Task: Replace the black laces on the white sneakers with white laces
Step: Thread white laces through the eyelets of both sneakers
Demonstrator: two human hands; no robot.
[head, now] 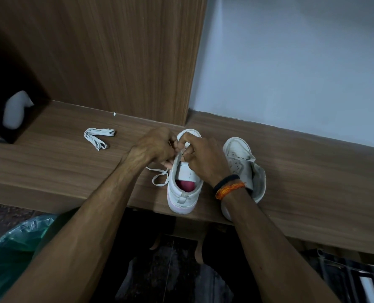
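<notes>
Head view, looking down at a wooden shelf (61, 162) set against a wood panel and a pale wall.

Near sneaker (185, 182) stands upright at the shelf's front edge, heel toward the person, heel sole just over the lip. Pink insole shows inside the opening. Its toe end and eyelet rows are mostly covered by the two hands.

Left hand (157, 147): fingers curled in tight over the sneaker's left side, pinching a white lace (159, 177) at the eyelets. The exact pinch point is hidden behind the knuckles. The lace's free end loops loosely on the shelf to the left of the shoe.

Right hand (203, 158): fingers curled, fingertips meeting the left hand's over the tongue. It seems to pinch the lace too, but the grip itself is hard to make out. Black band and orange thread (230, 186) on the wrist.

Second sneaker (242, 169) lies just to the right, tipped on its side, unlaced, partly behind the right wrist.

Spare bundle of white laces (98, 137) lies folded on the shelf, well left of the hands.

Far left, a pale, blurred object sits in a dark recess; cannot identify it. Green plastic bag (13, 243) below, cut by the frame edge.
</notes>
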